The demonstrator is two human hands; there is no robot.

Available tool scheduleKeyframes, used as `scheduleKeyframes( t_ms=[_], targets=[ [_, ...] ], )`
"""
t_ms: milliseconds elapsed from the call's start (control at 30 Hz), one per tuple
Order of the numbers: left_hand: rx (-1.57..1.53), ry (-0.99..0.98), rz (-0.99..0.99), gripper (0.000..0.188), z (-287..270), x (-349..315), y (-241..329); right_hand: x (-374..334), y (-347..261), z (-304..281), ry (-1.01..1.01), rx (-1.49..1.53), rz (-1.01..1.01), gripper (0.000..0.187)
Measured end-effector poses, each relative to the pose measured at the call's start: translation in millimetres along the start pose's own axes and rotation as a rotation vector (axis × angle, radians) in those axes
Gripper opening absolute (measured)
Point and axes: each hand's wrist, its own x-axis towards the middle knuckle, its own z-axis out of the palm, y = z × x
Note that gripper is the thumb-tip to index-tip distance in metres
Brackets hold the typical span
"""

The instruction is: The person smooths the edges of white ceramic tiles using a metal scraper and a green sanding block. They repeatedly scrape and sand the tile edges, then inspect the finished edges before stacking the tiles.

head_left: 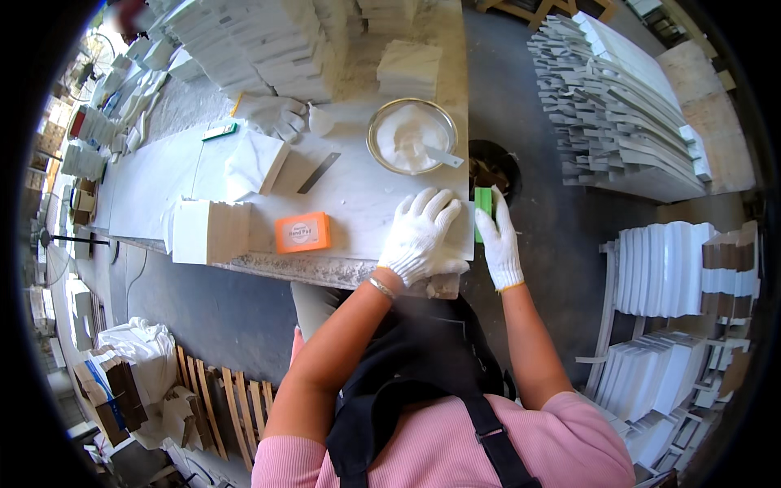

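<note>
My left hand (pixel 421 234), in a white knit glove, lies flat with its fingers stretched out on a white marble tile (pixel 464 229) at the right edge of the worktable (pixel 358 191). In my right hand (pixel 500 244), also gloved, is a green hand sanding pad (pixel 482 213), held upright against or close beside the tile's right edge. Part of the pad is hidden by my fingers. Left of my left hand lies an orange hand pad (pixel 303 233). Beyond it, a bowl (pixel 371 140) of white paste or powder has a scraper (pixel 443 156) resting in it.
A metal strip (pixel 318 173), a stack of white tiles (pixel 199 232), a tilted marble block (pixel 254 165) and an empty glove (pixel 272 115) lie on the table. A dark bucket (pixel 508 169) stands on the floor past its right edge. Racks of stone slabs (pixel 622 106) stand at right.
</note>
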Motion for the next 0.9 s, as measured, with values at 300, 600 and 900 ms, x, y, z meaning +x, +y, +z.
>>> scheduleKeyframes(
  t_ms=[300, 600, 900],
  targets=[
    [-0.003, -0.007, 0.004, 0.095, 0, -1, 0, -34, -27, -9, -0.028, -0.159, -0.137, 0.06],
    [-0.014, 0.021, 0.005, 0.098, 6, -4, -5, -18, -10, -9, -0.034, 0.177, 0.14, 0.064],
    [-0.013, 0.006, 0.009, 0.095, 0, -1, 0, 4, -13, -4, -0.077, 0.204, 0.174, 0.061]
  ],
)
